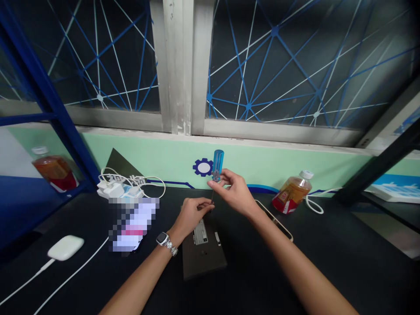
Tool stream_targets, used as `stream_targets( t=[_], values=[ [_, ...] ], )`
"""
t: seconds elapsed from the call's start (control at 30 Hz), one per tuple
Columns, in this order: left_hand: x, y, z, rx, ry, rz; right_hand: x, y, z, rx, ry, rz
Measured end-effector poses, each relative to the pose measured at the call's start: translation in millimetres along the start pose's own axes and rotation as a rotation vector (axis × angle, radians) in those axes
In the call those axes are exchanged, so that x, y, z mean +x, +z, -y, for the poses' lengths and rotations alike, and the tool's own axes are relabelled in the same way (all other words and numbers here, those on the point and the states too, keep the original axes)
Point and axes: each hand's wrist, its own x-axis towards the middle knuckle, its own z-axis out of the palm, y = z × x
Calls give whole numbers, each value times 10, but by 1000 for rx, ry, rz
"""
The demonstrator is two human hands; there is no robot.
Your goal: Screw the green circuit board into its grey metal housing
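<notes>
A screwdriver (218, 162) with a translucent blue handle stands nearly upright, its thin metal shaft pointing down. My right hand (235, 190) grips it with thumb and fingers around the lower handle. At the bottom of the shaft, the thumb and forefinger of my left hand (193, 216) are pinched together; whatever is between them is too small to make out. Both hands are over the far end of a dark flat rectangular case (204, 265), which lies on the black table with white labels on its face. My left hand and the screwdriver tip hide part of that end.
To the left are a phone (134, 227), blurred out, a white charging case (65, 247) on a cable, and a white power strip (120, 190) with tangled cords. A drink bottle (292, 192) stands at right, another bottle (55, 168) at far left. A window wall rises behind.
</notes>
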Motion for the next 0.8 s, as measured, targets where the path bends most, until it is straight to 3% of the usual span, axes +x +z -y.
stream_targets(
  t=[0.1, 0.4, 0.63, 0.8],
  values=[
    [5, 7, -16, 6, 9, -13, -10, 14, -47, 103, 48, -29],
    [37, 47, 0, 64, 2, -40, -38, -56, -16, 194, 98, 147],
    [36, -37, -120, -105, 47, 220, -46, -92, -6, 151, 46, 224],
    [25, -66, -152, -49, 50, 197, -70, -23, -105, -21, 5, 93]
  ],
)
